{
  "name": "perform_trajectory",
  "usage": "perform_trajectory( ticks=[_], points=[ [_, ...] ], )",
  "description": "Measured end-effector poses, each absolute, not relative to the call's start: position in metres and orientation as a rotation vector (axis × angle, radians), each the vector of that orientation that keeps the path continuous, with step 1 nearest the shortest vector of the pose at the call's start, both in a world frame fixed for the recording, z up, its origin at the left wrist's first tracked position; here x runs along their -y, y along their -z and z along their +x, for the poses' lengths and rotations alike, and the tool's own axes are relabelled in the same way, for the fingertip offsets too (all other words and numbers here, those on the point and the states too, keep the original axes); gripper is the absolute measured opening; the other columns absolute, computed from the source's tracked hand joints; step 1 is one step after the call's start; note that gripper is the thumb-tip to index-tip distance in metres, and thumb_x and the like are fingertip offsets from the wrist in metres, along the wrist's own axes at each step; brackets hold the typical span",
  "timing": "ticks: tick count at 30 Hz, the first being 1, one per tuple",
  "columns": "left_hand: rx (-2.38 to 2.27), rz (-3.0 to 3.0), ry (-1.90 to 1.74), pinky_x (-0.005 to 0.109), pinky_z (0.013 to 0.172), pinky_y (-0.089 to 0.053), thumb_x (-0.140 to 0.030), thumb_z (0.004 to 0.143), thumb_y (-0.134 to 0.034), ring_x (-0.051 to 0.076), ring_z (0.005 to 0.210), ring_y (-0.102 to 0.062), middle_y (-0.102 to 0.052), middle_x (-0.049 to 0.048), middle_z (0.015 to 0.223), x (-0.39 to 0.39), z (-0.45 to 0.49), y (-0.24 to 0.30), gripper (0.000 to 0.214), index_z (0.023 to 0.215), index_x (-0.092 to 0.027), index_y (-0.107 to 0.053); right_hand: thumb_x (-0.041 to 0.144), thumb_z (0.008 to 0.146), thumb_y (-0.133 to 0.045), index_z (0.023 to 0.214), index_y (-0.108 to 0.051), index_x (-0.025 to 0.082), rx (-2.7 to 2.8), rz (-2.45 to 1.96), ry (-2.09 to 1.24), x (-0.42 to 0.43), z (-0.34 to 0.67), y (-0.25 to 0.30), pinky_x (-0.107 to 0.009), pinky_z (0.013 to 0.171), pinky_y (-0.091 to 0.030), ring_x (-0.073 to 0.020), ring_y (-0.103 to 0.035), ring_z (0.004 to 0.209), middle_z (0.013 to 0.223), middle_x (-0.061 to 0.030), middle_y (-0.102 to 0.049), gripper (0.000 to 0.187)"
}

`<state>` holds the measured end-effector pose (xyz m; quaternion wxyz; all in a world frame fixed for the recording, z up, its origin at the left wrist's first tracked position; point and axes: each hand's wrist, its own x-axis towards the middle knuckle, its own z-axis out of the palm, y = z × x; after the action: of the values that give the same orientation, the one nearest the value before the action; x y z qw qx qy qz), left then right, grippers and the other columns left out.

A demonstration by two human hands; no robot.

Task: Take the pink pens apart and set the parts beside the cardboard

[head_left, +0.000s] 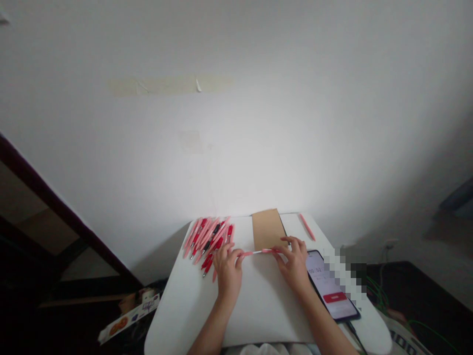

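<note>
A slim pink pen [256,252] with a whitish middle stretch lies level between my two hands, above the white table [264,305]. My left hand [228,271] pinches its left end between thumb and fingers. At the other end, my right hand [293,261] grips a pink-red part with thumb and index finger, its other fingers raised. Whether the pen is one piece or partly drawn apart is too small to tell. Beside and behind my left hand, a heap of pens [212,230], mostly pink with some red and black, covers the table's left side.
A brown notebook [269,228] lies at the back, just beyond the held pen. One pink pen [307,227] rests alone at the back right. Right of my right forearm is a phone [330,288] with a timer on screen and a cable [354,333]. A white wall [236,162] rises behind the table.
</note>
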<state>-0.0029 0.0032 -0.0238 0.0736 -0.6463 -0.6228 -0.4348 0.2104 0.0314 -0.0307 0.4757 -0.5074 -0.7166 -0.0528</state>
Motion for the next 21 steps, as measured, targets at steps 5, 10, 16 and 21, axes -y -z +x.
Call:
perform_trajectory(
  ticks=[5, 10, 16, 21],
  points=[
    [1.884, -1.983, 1.283, 0.048, 0.094, -0.042, -0.027, 0.086, -0.061, 0.027, 0.107, -0.055, -0.062, 0.0063, 0.111, -0.0033, -0.0019, 0.0247, 0.011, 0.083, -0.027, -0.072, 0.023, 0.086, -0.062, 0.088, -0.072, 0.03, 1.796, -1.207, 0.111, -0.03, 0.2078, 0.0299, -0.061, 0.103, -0.032, -0.0288, -0.045, 0.113, 0.116, -0.0065, -0.054, 0.012],
    [1.84, -2.032, 1.272, 0.049, 0.097, -0.041, -0.03, 0.087, -0.06, 0.027, 0.109, -0.054, -0.062, 0.0066, 0.112, -0.0026, -0.0003, 0.0241, 0.014, 0.083, -0.026, -0.072, 0.024, 0.087, -0.061, 0.089, -0.072, 0.031, 1.832, -1.207, 0.088, -0.0277, 0.2052, 0.0274, -0.063, 0.105, -0.029, -0.0288, -0.045, 0.115, 0.116, -0.0065, -0.055, 0.013],
    [1.822, -2.052, 1.273, 0.048, 0.098, -0.041, -0.027, 0.086, -0.061, 0.027, 0.11, -0.054, -0.062, 0.0068, 0.111, -0.0021, 0.001, 0.0229, 0.012, 0.083, -0.025, -0.072, 0.023, 0.087, -0.061, 0.091, -0.072, 0.03, 1.854, -1.187, 0.084, -0.0273, 0.2039, 0.0286, -0.063, 0.106, -0.029, -0.0282, -0.046, 0.116, 0.117, -0.0065, -0.055, 0.013],
    [1.82, -2.063, 1.273, 0.049, 0.097, -0.042, -0.025, 0.085, -0.063, 0.027, 0.11, -0.054, -0.062, 0.0064, 0.111, -0.0026, 0.0012, 0.0226, 0.01, 0.082, -0.025, -0.072, 0.022, 0.087, -0.061, 0.089, -0.071, 0.03, 1.856, -1.179, 0.087, -0.0289, 0.2042, 0.0307, -0.063, 0.107, -0.028, -0.0282, -0.046, 0.116, 0.117, -0.0063, -0.055, 0.012]
  ],
)
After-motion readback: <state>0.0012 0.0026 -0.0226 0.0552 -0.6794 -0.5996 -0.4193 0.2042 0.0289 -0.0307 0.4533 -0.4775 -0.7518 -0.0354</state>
